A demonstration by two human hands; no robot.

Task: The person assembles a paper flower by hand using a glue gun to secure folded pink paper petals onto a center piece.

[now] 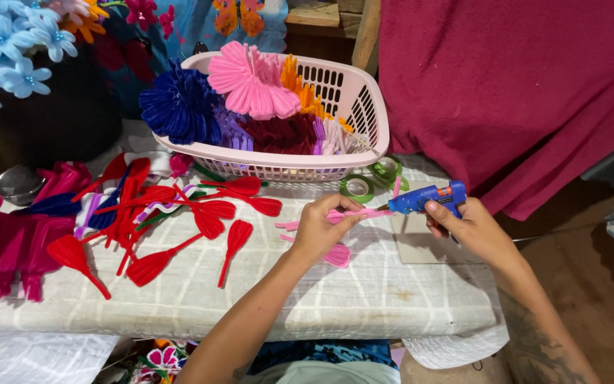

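So, quick rundown from where I'm standing:

Basket: a pale pink slotted plastic basket (364,107) at the back of the table, stuffed with fuzzy pipe-cleaner flowers (250,82) in blue, pink, purple, dark red and orange.

Left hand: the left hand (319,229) reaches in from below, fingers pinched together on a thin pink pipe-cleaner piece (364,212), holding it level just above the table.

Right hand: the right hand (472,229) is wrapped tight around the grip of a small blue glue gun (428,198), whose nozzle touches the end of the pink piece (whether a finger is on the trigger, I can't tell).

Table: a pale checked cloth (264,291), a bit wrinkled, with a grey card (413,245) under the gun.

Loose bits: red paddle-shaped petals (200,220) on stems scattered left of the hands, a heap of magenta ones (8,242) further left, one more pink petal (337,256) just under the left hand.

Tape: two rolls of green tape (371,181) between basket and glue gun.

Backdrop: a dark red towel-like cloth (520,92) hanging on the right.
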